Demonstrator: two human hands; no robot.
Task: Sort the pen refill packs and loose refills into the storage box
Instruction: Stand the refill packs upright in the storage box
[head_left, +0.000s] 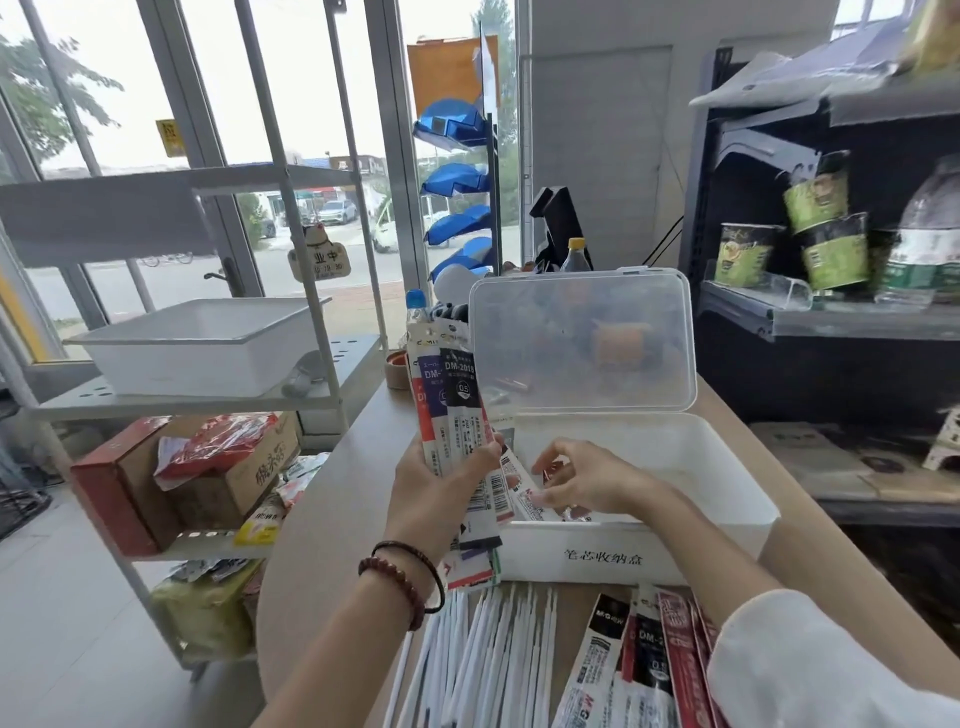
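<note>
**Refill Sorting: Hand and Stock Positions**

**Box.** The white box (727, 499) stands on the desk (332, 493), directly ahead of the person. Its translucent lid (582, 343) is hinged at the far edge and stands upright, open. A printed label sits on the near wall.

**Left hand.** The left hand (441, 478) is raised just left of the box. Its fingers (480, 454) are curled round a fanned bundle (452, 405) of refill packs, which points upward and tilts slightly left. The lower ends of the bundle hang below the palm, by the near left corner of the box. Two bracelets (402, 577) circle the wrist.

**Right hand.** The right hand (576, 480) is over the left end of the box, palm down, with its fingers bent toward the left. They meet a red-and-white pack (522, 493) that lies at that end of the box. Whether the fingers grip this pack or only touch it cannot be told. A white sleeve (810, 665) covers the forearm.

**Stock on the desk.** Thin white loose refills (483, 649) lie side by side on the desk in front of the box. A spread of desk packs (644, 670) lies just right of them, partly under the sleeve.

**Surroundings.** A metal rack at the left carries a white tray (197, 348). A dark shelf (831, 322) at the right holds green cups (831, 244) and a bottle (930, 234).
</note>
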